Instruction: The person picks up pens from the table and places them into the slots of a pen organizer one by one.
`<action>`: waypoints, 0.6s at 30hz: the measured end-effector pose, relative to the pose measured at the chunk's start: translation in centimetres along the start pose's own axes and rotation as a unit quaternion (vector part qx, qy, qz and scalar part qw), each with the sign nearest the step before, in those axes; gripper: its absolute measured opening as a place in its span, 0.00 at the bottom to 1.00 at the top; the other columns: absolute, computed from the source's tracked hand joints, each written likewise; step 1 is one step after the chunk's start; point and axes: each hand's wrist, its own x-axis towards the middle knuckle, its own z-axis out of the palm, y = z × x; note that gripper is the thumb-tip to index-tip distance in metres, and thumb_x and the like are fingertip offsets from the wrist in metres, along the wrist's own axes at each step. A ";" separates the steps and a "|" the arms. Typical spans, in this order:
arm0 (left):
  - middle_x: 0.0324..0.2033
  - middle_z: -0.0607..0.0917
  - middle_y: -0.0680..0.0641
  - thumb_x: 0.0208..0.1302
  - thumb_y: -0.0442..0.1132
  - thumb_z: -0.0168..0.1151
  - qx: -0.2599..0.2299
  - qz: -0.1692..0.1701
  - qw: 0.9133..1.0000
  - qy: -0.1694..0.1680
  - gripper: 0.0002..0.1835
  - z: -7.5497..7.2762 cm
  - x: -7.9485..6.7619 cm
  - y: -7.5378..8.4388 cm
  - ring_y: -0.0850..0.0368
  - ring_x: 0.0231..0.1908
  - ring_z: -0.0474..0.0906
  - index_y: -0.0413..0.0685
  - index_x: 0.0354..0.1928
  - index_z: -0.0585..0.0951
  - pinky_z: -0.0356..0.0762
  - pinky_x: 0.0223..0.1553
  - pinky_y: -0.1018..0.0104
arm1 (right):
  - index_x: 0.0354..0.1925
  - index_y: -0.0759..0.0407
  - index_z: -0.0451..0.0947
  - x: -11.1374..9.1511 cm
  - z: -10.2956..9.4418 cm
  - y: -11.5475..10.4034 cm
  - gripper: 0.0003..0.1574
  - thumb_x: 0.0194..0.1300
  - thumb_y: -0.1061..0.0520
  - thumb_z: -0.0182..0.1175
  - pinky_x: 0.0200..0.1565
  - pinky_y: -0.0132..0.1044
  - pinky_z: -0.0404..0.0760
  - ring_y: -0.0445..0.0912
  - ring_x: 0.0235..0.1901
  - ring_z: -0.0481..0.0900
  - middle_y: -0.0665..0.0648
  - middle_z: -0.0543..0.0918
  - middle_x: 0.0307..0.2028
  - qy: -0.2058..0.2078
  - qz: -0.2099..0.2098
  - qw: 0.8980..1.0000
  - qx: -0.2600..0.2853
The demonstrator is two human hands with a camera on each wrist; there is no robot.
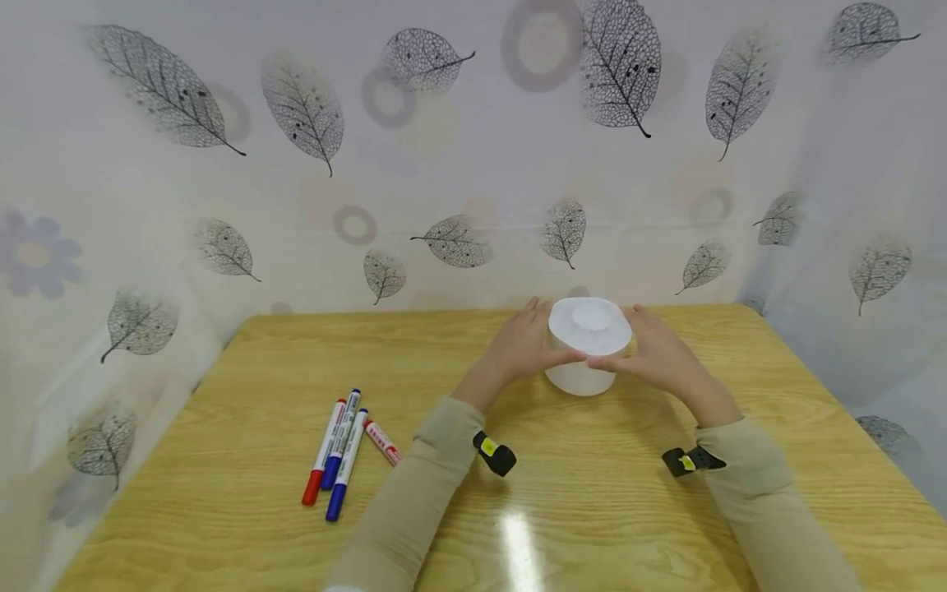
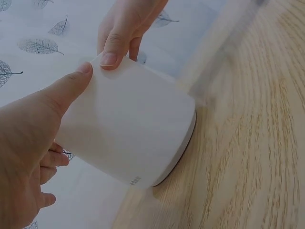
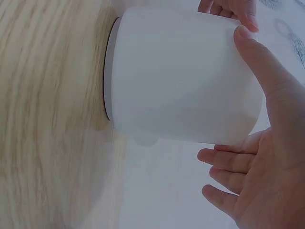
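A white round canister [image 1: 580, 380] stands upright towards the back of the wooden table, right of centre. Its pale top has a smaller circle in the middle, and small grey print shows low on its wall in the left wrist view. My left hand [image 1: 520, 344] holds it by the upper left side, thumb along the near rim. On the opposite side my right hand [image 1: 661, 353] grips the upper rim, its thumb tip close to the left one. Both wrist views show the other fingers spread behind the canister, partly hidden by it.
Left of my left forearm lie several markers: a red-capped marker [image 1: 322, 454], two blue-capped markers [image 1: 346, 464] and a red-and-white stick [image 1: 384, 443] partly beside the sleeve. A leaf-patterned curtain [image 1: 473, 164] borders the table's [image 1: 259, 395] back and sides.
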 end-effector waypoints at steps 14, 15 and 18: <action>0.73 0.64 0.45 0.54 0.71 0.61 0.030 -0.008 0.999 0.009 0.53 -1.2 -2.7 -1.0 0.45 0.76 0.48 0.47 0.74 0.58 0.51 0.73 0.47 | 0.72 0.57 0.60 0.0 1.6 -1.9 0.62 0.50 0.27 0.67 0.62 0.72 0.59 0.68 0.72 0.52 0.64 0.67 0.69 0.018 -0.042 0.999 -0.023; 0.73 0.64 0.46 0.54 0.72 0.61 0.031 -0.009 0.999 0.009 0.53 -1.3 -2.9 -1.1 0.46 0.76 0.48 0.48 0.74 0.58 0.51 0.73 0.47 | 0.72 0.57 0.60 0.0 1.7 -2.1 0.62 0.49 0.27 0.67 0.62 0.72 0.59 0.68 0.72 0.52 0.64 0.67 0.69 0.018 -0.042 0.999 -0.023; 0.73 0.63 0.47 0.54 0.72 0.60 0.037 -0.011 0.999 0.009 0.53 -1.6 -3.5 -1.2 0.46 0.76 0.47 0.48 0.74 0.57 0.50 0.74 0.48 | 0.72 0.56 0.59 -0.1 2.0 -2.5 0.63 0.49 0.26 0.67 0.61 0.72 0.60 0.67 0.73 0.52 0.63 0.66 0.70 0.016 -0.039 0.999 -0.022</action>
